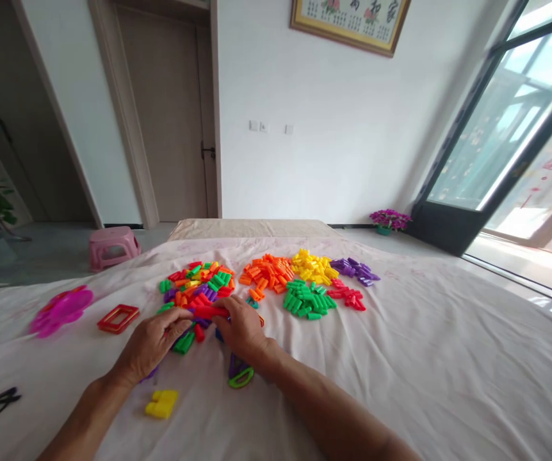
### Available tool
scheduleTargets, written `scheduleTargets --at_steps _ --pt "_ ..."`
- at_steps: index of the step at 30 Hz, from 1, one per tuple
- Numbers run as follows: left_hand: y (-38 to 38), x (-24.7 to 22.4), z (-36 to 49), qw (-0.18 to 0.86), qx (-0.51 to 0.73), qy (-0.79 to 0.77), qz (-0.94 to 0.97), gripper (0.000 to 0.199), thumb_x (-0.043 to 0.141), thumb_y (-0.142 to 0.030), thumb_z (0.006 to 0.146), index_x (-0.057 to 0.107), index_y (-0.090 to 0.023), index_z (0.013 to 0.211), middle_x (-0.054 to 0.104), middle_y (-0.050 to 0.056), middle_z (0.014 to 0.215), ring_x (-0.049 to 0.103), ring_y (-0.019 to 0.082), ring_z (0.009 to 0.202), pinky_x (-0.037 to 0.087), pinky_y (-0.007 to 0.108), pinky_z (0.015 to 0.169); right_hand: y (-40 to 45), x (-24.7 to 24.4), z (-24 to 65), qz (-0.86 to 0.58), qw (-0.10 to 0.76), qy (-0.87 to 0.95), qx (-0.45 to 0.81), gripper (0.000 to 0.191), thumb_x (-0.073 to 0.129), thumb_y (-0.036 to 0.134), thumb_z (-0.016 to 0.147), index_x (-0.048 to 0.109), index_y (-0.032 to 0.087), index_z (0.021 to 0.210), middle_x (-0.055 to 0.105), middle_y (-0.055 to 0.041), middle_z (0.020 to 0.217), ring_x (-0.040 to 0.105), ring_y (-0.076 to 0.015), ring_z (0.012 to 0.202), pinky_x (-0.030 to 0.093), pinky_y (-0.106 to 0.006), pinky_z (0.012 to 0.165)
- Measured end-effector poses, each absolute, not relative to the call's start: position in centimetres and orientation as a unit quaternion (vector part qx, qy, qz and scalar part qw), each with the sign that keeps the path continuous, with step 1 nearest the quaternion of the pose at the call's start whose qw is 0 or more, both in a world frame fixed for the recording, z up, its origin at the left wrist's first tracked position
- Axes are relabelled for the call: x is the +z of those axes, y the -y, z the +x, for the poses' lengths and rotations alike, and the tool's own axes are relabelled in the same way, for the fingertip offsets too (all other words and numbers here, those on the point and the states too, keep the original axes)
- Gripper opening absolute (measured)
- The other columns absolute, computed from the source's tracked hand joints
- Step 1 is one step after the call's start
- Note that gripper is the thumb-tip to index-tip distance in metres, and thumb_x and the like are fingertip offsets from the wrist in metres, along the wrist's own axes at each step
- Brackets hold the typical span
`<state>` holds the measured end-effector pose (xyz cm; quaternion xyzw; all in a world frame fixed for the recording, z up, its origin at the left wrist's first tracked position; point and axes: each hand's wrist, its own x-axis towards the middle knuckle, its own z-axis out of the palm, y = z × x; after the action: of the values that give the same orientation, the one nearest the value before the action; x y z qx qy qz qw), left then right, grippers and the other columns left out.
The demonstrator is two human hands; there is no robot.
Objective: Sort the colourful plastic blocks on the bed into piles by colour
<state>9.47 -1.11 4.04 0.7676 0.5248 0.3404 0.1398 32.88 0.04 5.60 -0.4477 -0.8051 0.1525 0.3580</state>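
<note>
White wall [305, 173] fills the upper middle of the frame, above a wrinkled, pale cloth [415, 358] spread across the lower half. A pink stool [114, 246] stands beyond the cloth at left. Left of centre is a mixed pile [203, 282] of colourful plastic pieces. A person's left hand [152, 340] and right hand [243, 330] meet at its near edge. At far left lies a flat magenta tray [64, 312]. Right of centre sit single-colour piles: orange [269, 273], yellow [312, 266], green [308, 299], purple [355, 270] and red [348, 294]. A red square frame [109, 330] lies beside the tray, and a yellow block [162, 404] at lower left. Between the hands is a red piece [207, 312]: the right fingers grip it; the left fingers are pinched together at its left end, their hold impossible to tell.
</note>
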Motion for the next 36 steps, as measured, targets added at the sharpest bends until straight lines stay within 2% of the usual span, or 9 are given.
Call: scheduleTargets --at_steps 6,11,16,20,24,32,36 --pt "1.0 3.4 10.5 0.135 0.380 -0.564 0.721 0.042 0.057 -0.059 0.087 0.069 -0.024 0.107 0.078 0.001 0.097 0.073 0.019 0.086 0.054 0.025 0.076 0.2 5.8 33.2 -0.396 0.373 0.822 0.171 0.019 0.063 0.030 0.095 0.069 0.025 0.111 0.070 -0.0030 0.103 0.065 -0.0173 0.096 0.048 -0.025 0.084" --pt "1.3 3.7 11.7 0.126 0.401 -0.548 0.723 0.041 0.054 -0.061 0.086 0.070 -0.024 0.087 0.075 -0.001 0.076 0.068 0.017 0.067 0.052 0.023 0.066 0.2 5.4 33.1 -0.388 0.364 0.828 0.176 0.020 0.064 0.032 0.094 0.071 0.024 0.112 0.071 -0.0029 0.102 0.065 -0.0172 0.096 0.048 -0.025 0.084" --pt "1.2 3.5 11.6 0.143 0.419 -0.571 0.691 0.040 0.054 -0.060 0.083 0.069 -0.023 0.085 0.071 -0.002 0.064 0.064 0.015 0.056 0.050 0.022 0.057 -0.7 5.2 34.2 -0.400 0.351 0.829 0.173 0.022 0.066 0.027 0.092 0.072 0.026 0.113 0.072 -0.0028 0.104 0.066 -0.0171 0.097 0.048 -0.024 0.086" --pt "0.8 2.7 10.3 0.158 0.424 -0.595 0.664 0.039 0.055 -0.060 0.081 0.068 -0.023 0.086 0.071 -0.001 0.062 0.065 0.017 0.055 0.051 0.023 0.057 -2.7 5.8 37.9 -0.456 0.355 0.803 0.145 0.018 0.066 0.024 0.091 0.075 0.025 0.106 0.074 -0.0029 0.104 0.067 -0.0170 0.095 0.048 -0.024 0.085" --pt "0.3 1.8 9.4 0.169 0.415 -0.608 0.655 0.039 0.054 -0.060 0.081 0.068 -0.024 0.089 0.075 -0.001 0.068 0.068 0.018 0.060 0.052 0.024 0.060 -4.4 7.0 45.0 -0.569 0.350 0.740 0.082 0.021 0.061 0.029 0.094 0.075 0.024 0.109 0.075 -0.0051 0.109 0.067 -0.0202 0.103 0.047 -0.027 0.090" --pt "-0.2 0.8 9.2 0.172 0.405 -0.614 0.655 0.037 0.054 -0.056 0.084 0.068 -0.025 0.095 0.077 0.000 0.074 0.071 0.019 0.065 0.055 0.024 0.063 -4.4 6.5 59.2 -0.777 0.243 0.579 -0.046 0.030 0.055 0.036 0.095 0.074 0.026 0.115 0.073 -0.0075 0.117 0.061 -0.0265 0.113 0.043 -0.035 0.097" --pt "-0.4 0.4 9.0 0.176 0.395 -0.614 0.660 0.040 0.054 -0.057 0.084 0.070 -0.024 0.100 0.078 0.000 0.079 0.072 0.018 0.068 0.055 0.023 0.064 -4.4 5.8 61.1 -0.792 0.294 0.529 -0.083 0.035 0.050 0.029 0.095 0.070 0.023 0.123 0.070 -0.0087 0.123 0.060 -0.0275 0.116 0.043 -0.040 0.101"
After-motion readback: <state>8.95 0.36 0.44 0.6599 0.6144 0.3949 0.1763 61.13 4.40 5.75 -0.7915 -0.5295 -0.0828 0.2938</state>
